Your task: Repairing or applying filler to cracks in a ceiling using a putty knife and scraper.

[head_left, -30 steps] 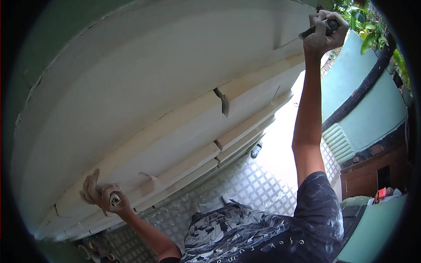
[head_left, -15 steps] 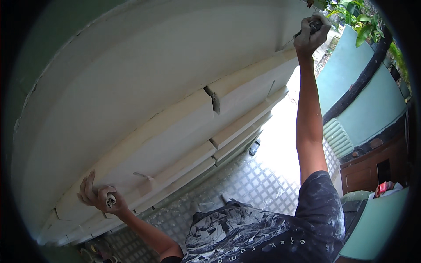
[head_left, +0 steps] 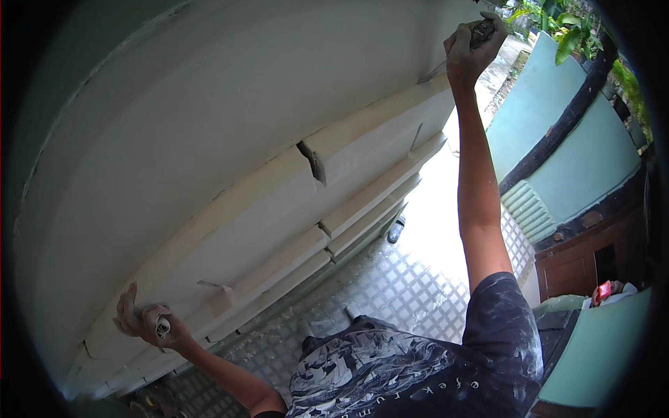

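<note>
A broad, pale panel (head_left: 230,90) with stepped moulding along its lower side spans the left and middle. My left hand (head_left: 139,315) is at the moulding's near left end, some fingers stretched along its surface. Between thumb and palm it holds a small white roll with a spiral end (head_left: 163,327); its material is unclear. My right hand (head_left: 468,59) reaches far up to the panel's right end. Its fingers are wrapped round a dark grey lump-like object (head_left: 481,32), whose kind I cannot make out. Whether that object touches the panel is hidden.
A notch-like gap (head_left: 311,161) breaks the moulding's upper edge. Patterned floor tiles (head_left: 411,296) lie below, with a dark shoe-like item (head_left: 396,229) on them. At right are a pale green wall (head_left: 571,160), a brown cabinet-like door (head_left: 568,274) and leafy plants (head_left: 571,38).
The whole scene has shifted slightly left in the picture. My right hand has tilted a little, showing more of the dark object. My left hand keeps its place on the moulding.
</note>
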Demonstrator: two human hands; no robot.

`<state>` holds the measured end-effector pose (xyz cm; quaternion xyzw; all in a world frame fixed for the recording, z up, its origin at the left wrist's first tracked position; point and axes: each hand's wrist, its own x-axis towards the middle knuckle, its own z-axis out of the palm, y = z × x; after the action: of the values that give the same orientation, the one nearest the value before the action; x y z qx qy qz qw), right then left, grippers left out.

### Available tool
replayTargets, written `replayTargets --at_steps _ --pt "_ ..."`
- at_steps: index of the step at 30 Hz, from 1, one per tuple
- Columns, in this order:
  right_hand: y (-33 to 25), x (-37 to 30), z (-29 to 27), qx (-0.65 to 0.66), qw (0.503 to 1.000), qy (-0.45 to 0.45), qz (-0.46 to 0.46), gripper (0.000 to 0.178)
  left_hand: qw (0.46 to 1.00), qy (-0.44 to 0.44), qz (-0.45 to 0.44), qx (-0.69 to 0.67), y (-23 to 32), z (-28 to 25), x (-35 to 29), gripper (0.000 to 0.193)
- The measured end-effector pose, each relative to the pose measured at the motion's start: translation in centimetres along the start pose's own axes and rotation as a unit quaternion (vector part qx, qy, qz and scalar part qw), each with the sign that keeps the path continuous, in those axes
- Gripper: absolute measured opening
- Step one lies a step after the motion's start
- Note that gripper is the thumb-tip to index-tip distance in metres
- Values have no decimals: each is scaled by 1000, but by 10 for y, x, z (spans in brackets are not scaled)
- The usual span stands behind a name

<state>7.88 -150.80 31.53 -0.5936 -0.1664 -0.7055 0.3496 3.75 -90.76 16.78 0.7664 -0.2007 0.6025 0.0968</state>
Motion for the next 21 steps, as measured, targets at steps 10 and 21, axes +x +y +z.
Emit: replayTargets --at_steps 10,21 --pt "5 8 -57 269 908 -187 259 13 997 43 -69 -12 69 -15 13 17" --pt "9 40 -39 113 933 -51 337 43 846 -175 -116 -490 264 43 -18 6"
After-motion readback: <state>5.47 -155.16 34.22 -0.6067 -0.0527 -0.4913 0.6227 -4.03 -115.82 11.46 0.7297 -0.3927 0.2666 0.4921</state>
